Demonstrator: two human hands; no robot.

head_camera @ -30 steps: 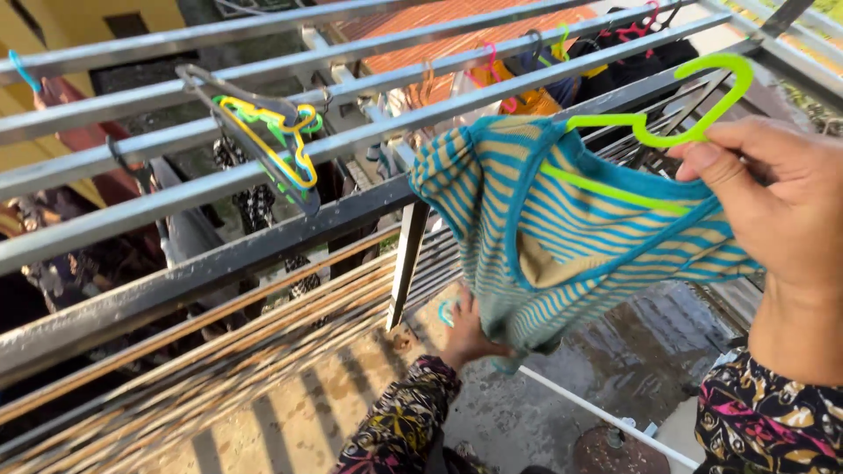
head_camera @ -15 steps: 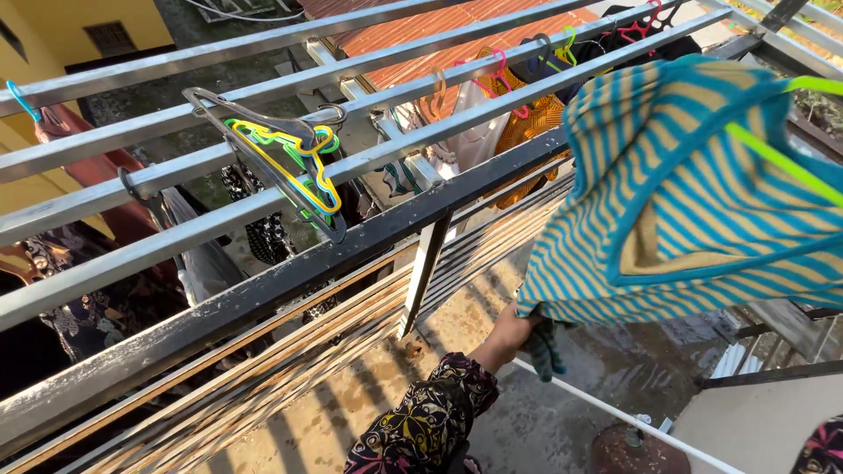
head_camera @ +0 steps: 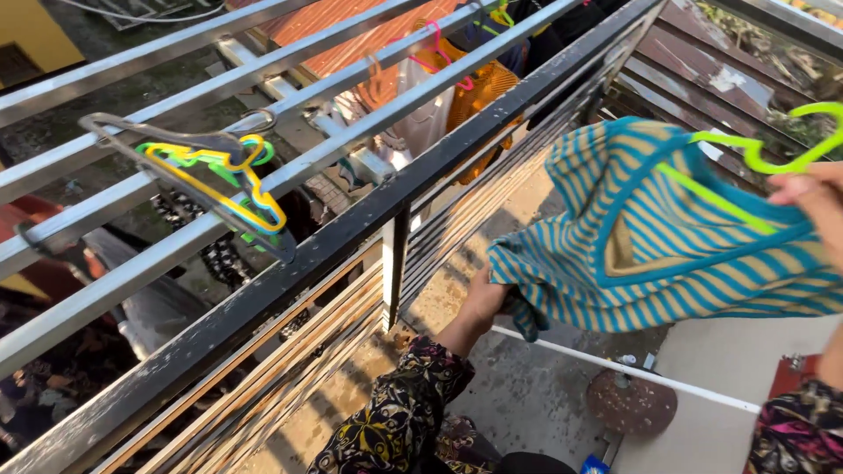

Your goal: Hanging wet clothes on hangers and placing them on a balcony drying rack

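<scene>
Between the two hands: a striped shirt (head_camera: 650,254), teal and tan, hangs on a lime-green hanger (head_camera: 773,149), spread in the air on the near side of the railing
Right hand (head_camera: 817,206): at the right edge of the view, its fingers (head_camera: 795,186) closed on the hanger's neck just below the hook; most of the hand is cut off by the frame
Left hand (head_camera: 487,303): below and left of the right-hand fingers, closed on the shirt's lower hem, which bunches where it is gripped; the patterned sleeve runs down from it toward the bottom of the view
Shirt's place: its collar sits just left of the right-hand fingers, its hem touches the left-hand fingers, and the body slants between them
Beyond the left-hand fingers: a black railing (head_camera: 369,219) runs diagonally, with grey metal bars (head_camera: 114,281) past it
Far left of both hands: a bunch of spare hangers (head_camera: 206,171), grey, yellow and green, hooked on one bar
Above the shirt, well apart from the fingers: an orange garment (head_camera: 479,88) on a pink hanger (head_camera: 435,39) hangs from a farther bar
Under the right hand: a thin white rod (head_camera: 632,373) crosses wet concrete floor (head_camera: 527,395)
</scene>
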